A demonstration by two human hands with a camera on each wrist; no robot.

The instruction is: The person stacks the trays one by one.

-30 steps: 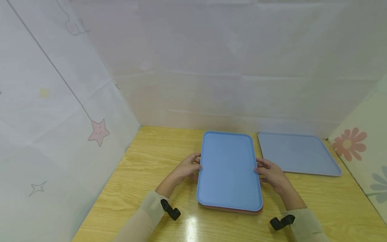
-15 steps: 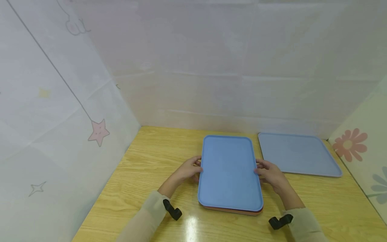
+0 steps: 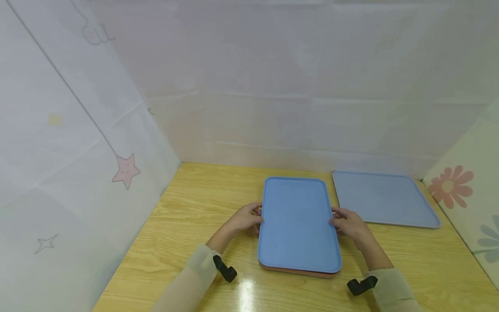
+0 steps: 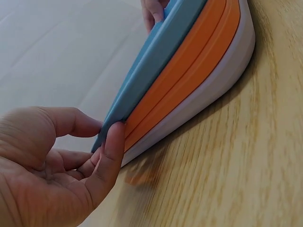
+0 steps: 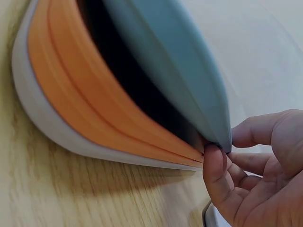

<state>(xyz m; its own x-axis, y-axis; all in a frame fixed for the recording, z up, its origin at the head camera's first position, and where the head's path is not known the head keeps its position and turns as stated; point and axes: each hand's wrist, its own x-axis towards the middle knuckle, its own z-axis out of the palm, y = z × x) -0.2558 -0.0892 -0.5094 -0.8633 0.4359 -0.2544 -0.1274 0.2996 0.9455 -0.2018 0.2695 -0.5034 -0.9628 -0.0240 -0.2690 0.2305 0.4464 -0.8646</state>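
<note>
A blue tray (image 3: pixel 299 223) tops a stack in the head view, its long sides running away from me. My left hand (image 3: pixel 246 218) pinches its left rim, thumb above and fingers curled beneath. On the opposite rim, my right hand (image 3: pixel 350 223) pinches it the same way. Under the blue tray the wrist views show orange trays (image 4: pixel 189 61) and, at the bottom on the table, a pale tray (image 4: pixel 208 94). A dark gap separates the blue tray from the orange rim in the right wrist view.
Another pale bluish tray (image 3: pixel 386 199) lies flat at the back right of the wooden table (image 3: pixel 175 225). White fabric walls (image 3: pixel 249 108) with printed stars and flowers enclose the table at the back and both sides.
The blue tray's far edge has come down toward me, and the tray has shifted slightly right. My left hand has moved a little right with it; my right hand has barely moved.
</note>
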